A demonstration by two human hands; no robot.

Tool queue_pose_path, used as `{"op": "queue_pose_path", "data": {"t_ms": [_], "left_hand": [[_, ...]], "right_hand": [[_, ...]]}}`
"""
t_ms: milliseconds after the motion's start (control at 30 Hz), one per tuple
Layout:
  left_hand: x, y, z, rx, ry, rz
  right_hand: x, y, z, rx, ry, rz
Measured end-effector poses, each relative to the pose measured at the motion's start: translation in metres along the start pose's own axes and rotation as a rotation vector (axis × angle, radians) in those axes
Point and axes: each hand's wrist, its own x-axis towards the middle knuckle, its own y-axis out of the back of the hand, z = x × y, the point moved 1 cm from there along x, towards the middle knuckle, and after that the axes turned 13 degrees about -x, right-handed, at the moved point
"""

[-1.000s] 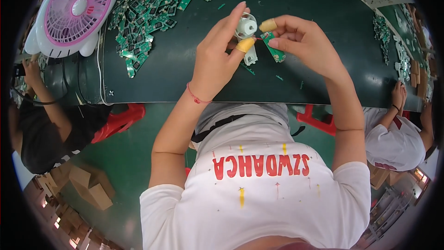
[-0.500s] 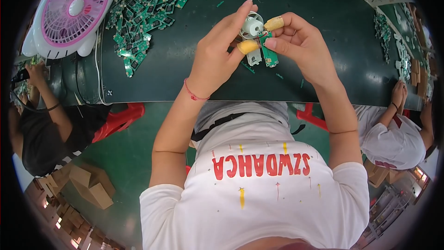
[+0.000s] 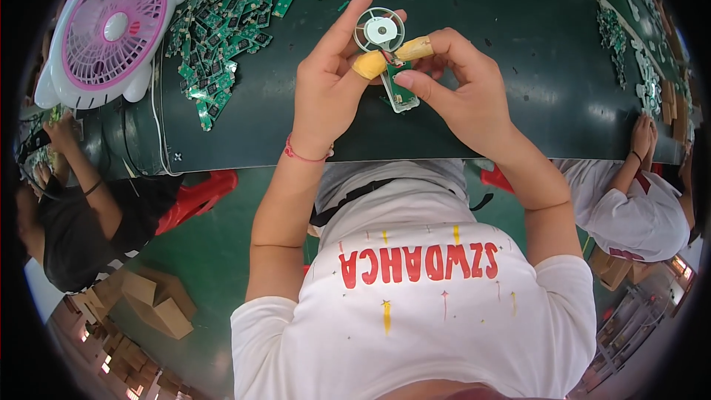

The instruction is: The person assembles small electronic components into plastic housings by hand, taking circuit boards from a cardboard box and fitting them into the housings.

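A white plastic housing (image 3: 381, 28) with a round spoked end is held up over the table by my left hand (image 3: 324, 92). My left thumb, in a yellow finger cover, presses near the base of the round part, and the index finger stretches up beside it. A small green circuit board (image 3: 404, 89) lies along the housing's long lower frame. Thin red and dark wires (image 3: 389, 57) run between the round part and the board. My right hand (image 3: 470, 92) pinches at the board, its covered index finger by the wires and its thumb at the board's edge.
A heap of green circuit boards (image 3: 222, 37) lies on the dark table (image 3: 296, 133) at the left. Beyond it stands a white and pink fan (image 3: 115, 26) with a cable (image 3: 158, 118). More small parts (image 3: 648, 81) lie far right. One co-worker (image 3: 81, 215) sits on each side.
The housing has turned, so its round spoked end now faces up. The board has gone from beside the housing to along its frame. Both hands have shifted slightly left.
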Motion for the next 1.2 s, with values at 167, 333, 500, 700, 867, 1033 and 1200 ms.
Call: {"op": "queue_pose_path", "data": {"t_ms": [167, 333, 500, 700, 867, 1033, 1200], "left_hand": [[0.000, -0.001, 0.002, -0.030, 0.032, 0.067], [0.003, 0.000, 0.000, -0.104, 0.081, 0.065], [0.009, 0.002, 0.002, -0.119, 0.092, 0.061], [0.008, -0.004, 0.007, -0.043, 0.125, 0.144], [0.002, -0.007, 0.002, 0.186, -0.045, 0.118], [-0.007, -0.008, 0.005, 0.176, -0.093, 0.141], [-0.012, -0.018, 0.016, 0.617, -0.175, 0.110]], "right_hand": [[0.003, -0.003, 0.011, -0.089, 0.059, 0.041], [0.006, -0.002, 0.017, -0.135, 0.097, 0.052], [0.016, 0.000, 0.018, -0.192, 0.206, 0.099], [0.018, 0.000, 0.017, -0.188, 0.218, 0.067], [0.011, -0.007, 0.021, -0.169, 0.337, 0.190], [0.015, 0.000, 0.013, -0.119, 0.262, 0.286], [0.047, -0.006, 0.035, -0.428, 0.358, 0.370]]}}
